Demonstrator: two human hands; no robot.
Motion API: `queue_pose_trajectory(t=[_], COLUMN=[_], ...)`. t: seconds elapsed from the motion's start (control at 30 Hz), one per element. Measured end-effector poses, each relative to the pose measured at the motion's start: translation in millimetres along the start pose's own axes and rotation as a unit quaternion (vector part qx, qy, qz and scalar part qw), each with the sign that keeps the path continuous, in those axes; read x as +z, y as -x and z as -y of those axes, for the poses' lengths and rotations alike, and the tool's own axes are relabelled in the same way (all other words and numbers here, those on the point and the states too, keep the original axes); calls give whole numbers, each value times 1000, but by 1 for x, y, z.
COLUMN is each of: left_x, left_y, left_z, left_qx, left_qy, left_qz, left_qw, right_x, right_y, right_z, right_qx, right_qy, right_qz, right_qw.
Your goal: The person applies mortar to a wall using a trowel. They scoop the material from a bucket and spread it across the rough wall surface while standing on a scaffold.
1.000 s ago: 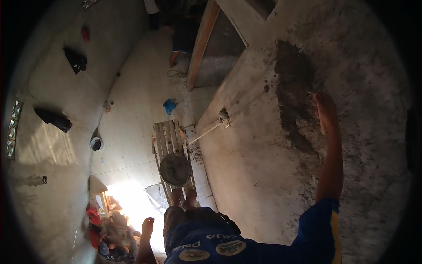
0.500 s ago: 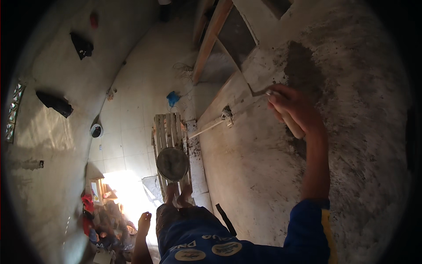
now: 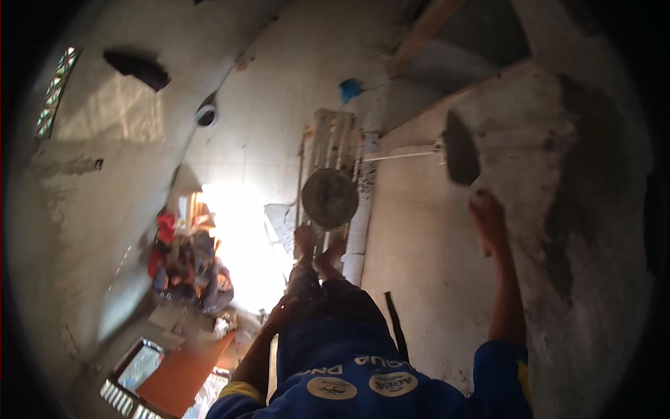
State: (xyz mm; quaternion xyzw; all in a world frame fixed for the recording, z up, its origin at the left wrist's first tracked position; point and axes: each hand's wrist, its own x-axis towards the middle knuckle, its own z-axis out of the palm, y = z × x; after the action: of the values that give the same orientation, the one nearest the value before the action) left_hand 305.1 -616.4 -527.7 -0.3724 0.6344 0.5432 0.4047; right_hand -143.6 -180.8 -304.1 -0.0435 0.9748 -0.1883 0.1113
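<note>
My right hand is closed around the handle of a trowel, out in front of the plastered wall on my right. The trowel's grey blade points away from me. Dark, damp-looking plaster covers part of that wall. Low beside my thigh is my left hand, holding nothing that I can see, its fingers loosely extended and slightly blurred. Below me a round bucket of grey mix stands on a slatted wooden bench, just ahead of my bare feet.
A pale wooden bar with a crusted end extends from the bench toward the wall. A blue bag lies on the floor farther off. Left are a small pail, a heap of belongings and an orange-brown board. Bright sunlight strikes the floor.
My view has shifted, so the bench and bucket appear farther right and higher. My right hand has lowered with the trowel, whose blade now shows broadside. My left hand has come in to my thigh.
</note>
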Motion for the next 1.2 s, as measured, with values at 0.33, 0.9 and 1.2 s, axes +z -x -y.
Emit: queue_pose_trajectory(t=[0.33, 0.9, 1.2], left_x=[59, 33, 7], left_y=[-30, -45, -41], left_z=[-50, -36, -67], left_qx=[-36, -33, -25], left_qy=[-402, -369, -383], left_qz=[-110, -55, -59], left_qw=[908, 927, 922], right_x=[446, 621, 484], right_y=[-86, -27, -11], right_z=[4, -32, -36], right_qx=[-164, -35, -68], right_qy=[297, 39, 19], right_qz=[171, 274, 309], right_qw=[925, 960, 949])
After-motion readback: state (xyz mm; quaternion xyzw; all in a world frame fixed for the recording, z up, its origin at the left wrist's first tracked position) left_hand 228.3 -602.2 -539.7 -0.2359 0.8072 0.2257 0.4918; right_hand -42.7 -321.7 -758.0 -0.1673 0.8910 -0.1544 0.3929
